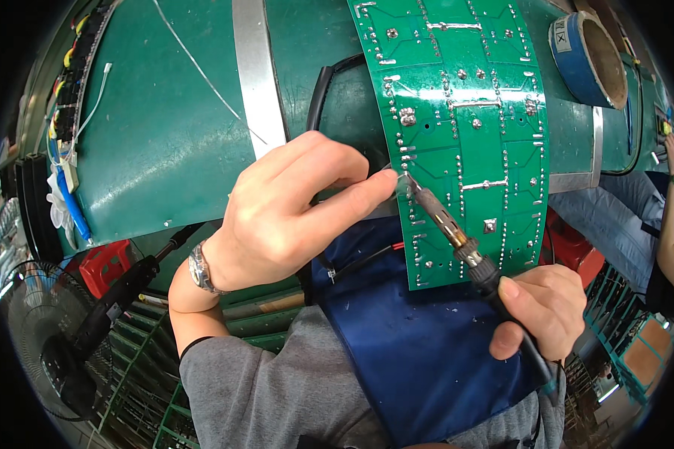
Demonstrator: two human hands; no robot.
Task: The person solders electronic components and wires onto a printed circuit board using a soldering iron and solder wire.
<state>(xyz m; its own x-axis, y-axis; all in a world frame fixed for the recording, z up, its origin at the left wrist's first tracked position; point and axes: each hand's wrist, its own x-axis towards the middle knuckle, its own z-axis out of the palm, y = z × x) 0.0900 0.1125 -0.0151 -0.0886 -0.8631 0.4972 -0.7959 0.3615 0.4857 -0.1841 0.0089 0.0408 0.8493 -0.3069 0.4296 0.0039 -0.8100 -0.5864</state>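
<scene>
A long green circuit board [443, 161] lies solder side up and reaches over the front edge of the bench. My right hand [547, 307] grips a soldering iron [468, 253] by its dark handle. The iron's tip meets the board near its left edge, beside a row of solder joints. At the same spot, the thumb and forefinger of my left hand [292, 202] are pinched together on a thin solder wire [401, 178]. Only a short end of that wire shows; the rest is hidden by the fingers. Faint smoke hangs by the tip.
A blue round tape roll [588, 60] stands right of the board on the green bench [172, 120]. A metal strip [258, 67] crosses the bench, with a thin pale strand [202, 67] beside it. Bundled wires [67, 150] line the far left. A fan [60, 344] stands lower left; another person's arm [670, 217] is at right.
</scene>
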